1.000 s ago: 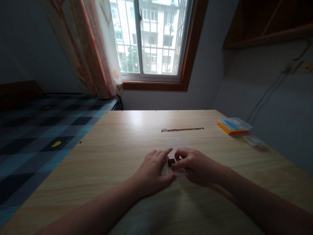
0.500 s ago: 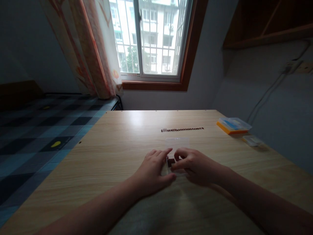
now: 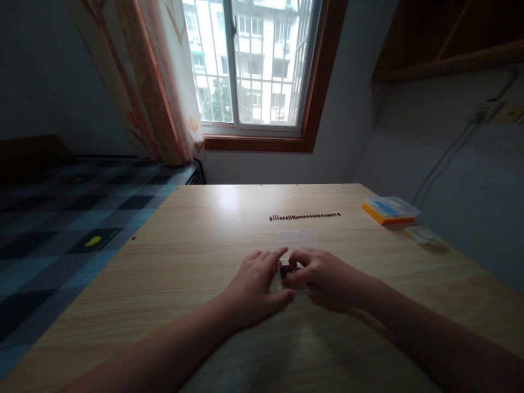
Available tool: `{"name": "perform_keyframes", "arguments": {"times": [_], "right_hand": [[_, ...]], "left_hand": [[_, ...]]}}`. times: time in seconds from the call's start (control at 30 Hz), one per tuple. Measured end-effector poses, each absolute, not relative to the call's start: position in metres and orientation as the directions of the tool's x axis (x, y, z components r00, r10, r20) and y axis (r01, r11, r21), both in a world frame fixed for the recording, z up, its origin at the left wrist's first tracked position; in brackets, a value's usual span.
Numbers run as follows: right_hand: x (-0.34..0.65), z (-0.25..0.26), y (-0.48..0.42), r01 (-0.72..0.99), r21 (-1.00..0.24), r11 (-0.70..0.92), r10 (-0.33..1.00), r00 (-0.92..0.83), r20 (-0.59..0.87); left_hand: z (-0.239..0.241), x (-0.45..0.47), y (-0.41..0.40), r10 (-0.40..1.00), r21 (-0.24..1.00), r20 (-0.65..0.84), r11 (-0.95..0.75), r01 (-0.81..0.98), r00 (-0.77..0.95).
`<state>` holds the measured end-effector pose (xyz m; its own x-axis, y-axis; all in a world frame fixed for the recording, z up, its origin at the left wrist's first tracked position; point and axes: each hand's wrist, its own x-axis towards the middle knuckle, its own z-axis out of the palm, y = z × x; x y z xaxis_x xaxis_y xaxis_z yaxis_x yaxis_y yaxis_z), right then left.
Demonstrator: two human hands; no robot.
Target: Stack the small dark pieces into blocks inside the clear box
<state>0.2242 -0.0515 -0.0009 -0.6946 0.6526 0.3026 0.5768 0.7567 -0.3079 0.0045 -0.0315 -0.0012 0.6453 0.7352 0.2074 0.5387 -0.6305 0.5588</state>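
Two bare hands frame my view from the head camera, and both are at the same small, clear plastic box (image 3: 280, 275) on the pale wood-grained tabletop (image 3: 184, 251), so I count neither as clearly nearer. My left hand (image 3: 258, 278) brackets the box's left end, forefinger along the far side and thumb along the near side; it is unclenched, the thumb well apart from the fingers, though I can't tell whether they press on the walls. My right hand (image 3: 321, 275) comes over the box from the right with curled fingers, the tips dipping toward the dark reddish-brown contents (image 3: 287, 268) at the left end; whether a piece is pinched there I cannot tell, because the fingers cover the spot. For me the relation that counts is this: those contents lie just left of the right fingertips, in the gap between the two hands. The right hand hides the box's right end, so I can't judge its long axis. Beyond the box lies a flat, clear plastic panel (image 3: 297, 238), perhaps its lid, and beyond that a long line of tiny dark-brown pieces (image 3: 305, 217) runs left to right, its right end slightly farther from me. Well off to the right sit an orange-based plastic case with a clear top (image 3: 388, 210) and, just beside it, a smaller clear plastic container (image 3: 422, 236).
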Motion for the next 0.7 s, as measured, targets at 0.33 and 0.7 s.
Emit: {"name": "perform_keyframes", "arguments": {"times": [0.33, 0.7], "right_hand": [[0.225, -0.0032, -0.0514, 0.583, -0.312, 0.75, 0.66, -0.692, 0.293], [0.2245, -0.0021, -0.0502, 0.597, -0.337, 0.728, 0.683, -0.677, 0.274]], "left_hand": [[-0.001, 0.005, -0.0319, 0.741, 0.552, 0.201, -0.626, 0.55, 0.641], [-0.0035, 0.004, -0.0304, 0.739, 0.545, 0.199, -0.629, 0.555, 0.643]]}}
